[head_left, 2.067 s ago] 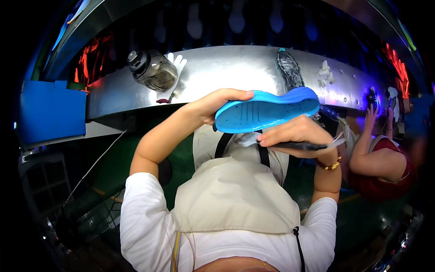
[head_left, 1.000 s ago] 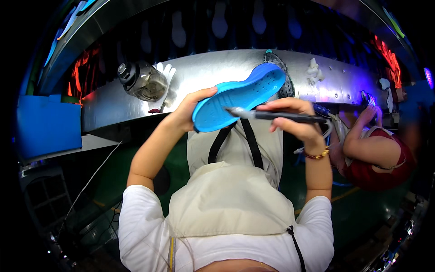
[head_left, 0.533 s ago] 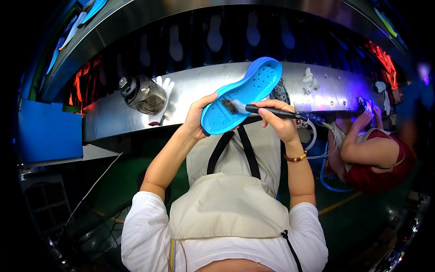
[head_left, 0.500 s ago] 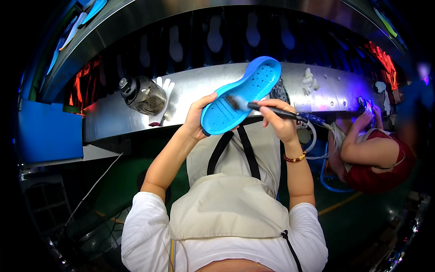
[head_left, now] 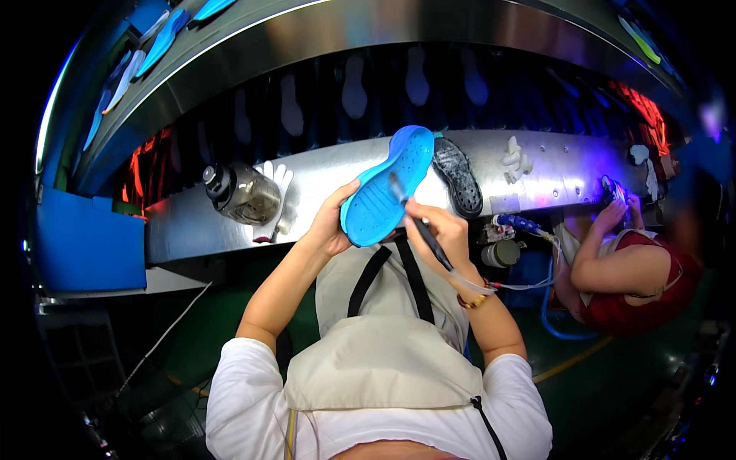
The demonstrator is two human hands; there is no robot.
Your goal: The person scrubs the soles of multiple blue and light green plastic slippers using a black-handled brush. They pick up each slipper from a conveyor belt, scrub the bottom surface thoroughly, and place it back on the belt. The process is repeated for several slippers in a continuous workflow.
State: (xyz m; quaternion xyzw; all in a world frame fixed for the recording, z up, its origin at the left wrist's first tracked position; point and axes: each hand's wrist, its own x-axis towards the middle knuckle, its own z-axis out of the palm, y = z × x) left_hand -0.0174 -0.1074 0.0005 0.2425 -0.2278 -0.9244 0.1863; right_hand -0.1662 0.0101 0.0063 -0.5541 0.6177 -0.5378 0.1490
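Observation:
My left hand (head_left: 331, 226) grips the near left edge of a bright blue shoe sole (head_left: 376, 211), tilted with its hollow inner face up. Small holes dot its toe end, and ridges cross the middle. In my right hand (head_left: 448, 234) is a brush (head_left: 432, 245) with a black handle and a thin clear tube trailing from its rear end. Its bristles rest at or just above the sole's middle; contact is hard to make out. Right of the blue sole, a dark sole with whitish smears (head_left: 458, 180) lies on the metal bench (head_left: 326, 165).
At left stand a dark-lidded bottle (head_left: 245, 195) and a white glove (head_left: 280, 180). White scraps (head_left: 515, 159) lie on the bench at right. Below the edge are a blue hose (head_left: 517, 222) and a round tin (head_left: 501, 253). A person in red (head_left: 632, 268) sits at far right.
The blue sole has come nearer to me and slightly left, uncovering the dark sole. My right hand has turned the brush steeper, its handle now pointing down toward my wrist.

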